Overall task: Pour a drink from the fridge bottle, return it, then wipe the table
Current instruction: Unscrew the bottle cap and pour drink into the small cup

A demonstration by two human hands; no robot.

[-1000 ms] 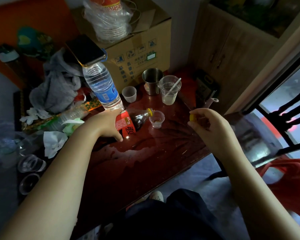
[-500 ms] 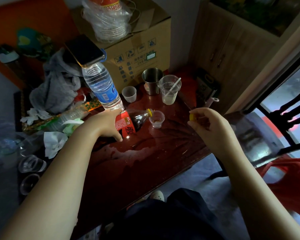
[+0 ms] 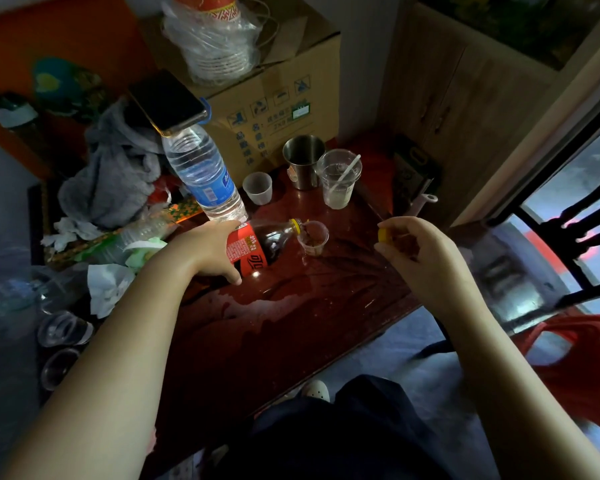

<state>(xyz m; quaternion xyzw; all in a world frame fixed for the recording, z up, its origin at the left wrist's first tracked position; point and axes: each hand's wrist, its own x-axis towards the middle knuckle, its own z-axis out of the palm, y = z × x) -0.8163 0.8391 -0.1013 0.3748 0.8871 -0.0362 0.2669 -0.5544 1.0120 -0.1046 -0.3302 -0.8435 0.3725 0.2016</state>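
My left hand (image 3: 210,249) grips a cola bottle (image 3: 262,245) with a red label, tipped nearly flat, its yellow-ringed mouth over a small clear cup (image 3: 313,239) on the dark red table (image 3: 291,327). A little brown liquid lies in the cup. My right hand (image 3: 414,249) hovers to the right of the cup, pinching the yellow bottle cap (image 3: 382,235). Spilled liquid (image 3: 257,306) glistens on the table in front of the bottle.
Behind the cola stand a water bottle (image 3: 205,174) with a phone (image 3: 168,102) on top, a small plastic cup (image 3: 258,188), a metal cup (image 3: 303,161) and a clear cup with a spoon (image 3: 339,178). A cardboard box (image 3: 274,98) sits at the back; grey cloth (image 3: 115,174) and tissues (image 3: 106,287) lie left.
The cola bottle has tipped slightly further, its mouth now over the small cup, and liquid shows in the cup. My right hand has barely moved.
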